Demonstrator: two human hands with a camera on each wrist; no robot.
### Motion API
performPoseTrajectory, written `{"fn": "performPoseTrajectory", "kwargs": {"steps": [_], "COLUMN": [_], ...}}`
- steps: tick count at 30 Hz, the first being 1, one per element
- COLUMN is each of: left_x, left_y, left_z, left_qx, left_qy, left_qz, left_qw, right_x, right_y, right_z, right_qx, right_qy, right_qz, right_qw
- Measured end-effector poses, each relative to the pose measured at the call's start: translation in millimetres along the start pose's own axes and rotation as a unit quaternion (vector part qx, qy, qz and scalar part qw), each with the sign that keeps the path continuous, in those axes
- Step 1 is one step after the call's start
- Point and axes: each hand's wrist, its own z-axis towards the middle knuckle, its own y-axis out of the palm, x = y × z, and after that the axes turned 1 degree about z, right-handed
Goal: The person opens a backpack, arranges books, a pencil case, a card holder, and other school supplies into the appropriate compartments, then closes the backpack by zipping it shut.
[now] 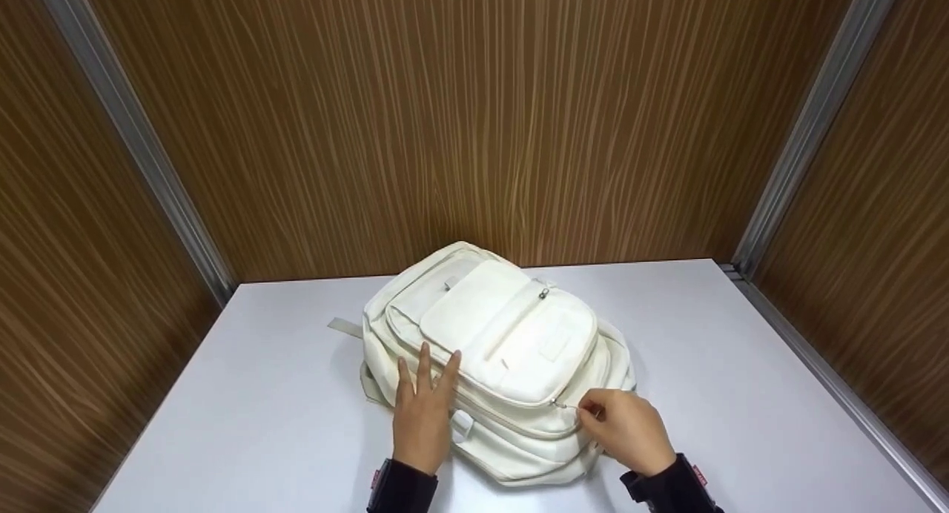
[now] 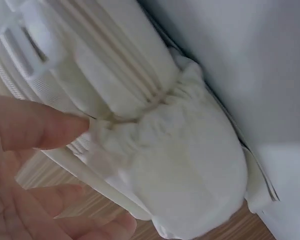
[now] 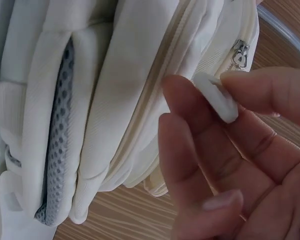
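A cream backpack (image 1: 526, 350) lies on the white table, front face up and set at a slant. My right hand (image 1: 626, 428) pinches a zipper pull at the front compartment's lower right corner. In the right wrist view this pull is a small white tab (image 3: 215, 97) between thumb and forefinger, close to the metal zipper slider (image 3: 240, 54). My left hand (image 1: 424, 416) rests along the bag's near left edge with its fingers extended. From the left wrist, its thumb (image 2: 60, 125) shows beside the gathered side pocket (image 2: 185, 165), the other fingers spread.
The white table (image 1: 282, 394) extends around the bag. Wood-grain panels (image 1: 474, 113) stand behind it and at both sides, joined by metal corner strips (image 1: 141, 142). A strap end (image 1: 345, 326) sticks out on the bag's left. Grey mesh padding (image 3: 60, 130) shows on a shoulder strap.
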Motion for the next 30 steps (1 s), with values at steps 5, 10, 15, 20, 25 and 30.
{"fn": "performPoseTrajectory", "kwargs": {"steps": [5,10,15,20,25,30], "left_x": [26.9,57.1,72.2,82.3,90.6,91.8], "left_y": [1.7,8.7,18.4,25.2,31.2,34.2], "left_z": [-4.1,-11.9,-15.3,-14.6,-12.4,-10.0], "left_qx": [0.021,0.013,0.02,0.045,0.08,0.117], "left_qy": [0.068,0.131,0.144,0.118,0.095,0.097], "left_qz": [-0.007,0.002,0.022,0.041,0.058,0.087], "left_qw": [0.9975,0.9913,0.9891,0.9912,0.9905,0.9845], "right_x": [-4.0,-7.6,-12.2,-15.5,-17.8,-17.5], "right_y": [-0.6,-1.5,-1.5,0.8,5.5,7.4], "right_z": [-3.2,-5.3,-6.9,-7.9,-9.1,-9.5], "right_qx": [-0.003,-0.001,-0.011,-0.026,-0.02,-0.034], "right_qy": [-0.019,-0.042,-0.074,-0.103,-0.122,-0.131], "right_qz": [0.002,-0.005,0.0,0.021,0.019,0.029], "right_qw": [1.0,0.999,0.997,0.994,0.992,0.99]}}
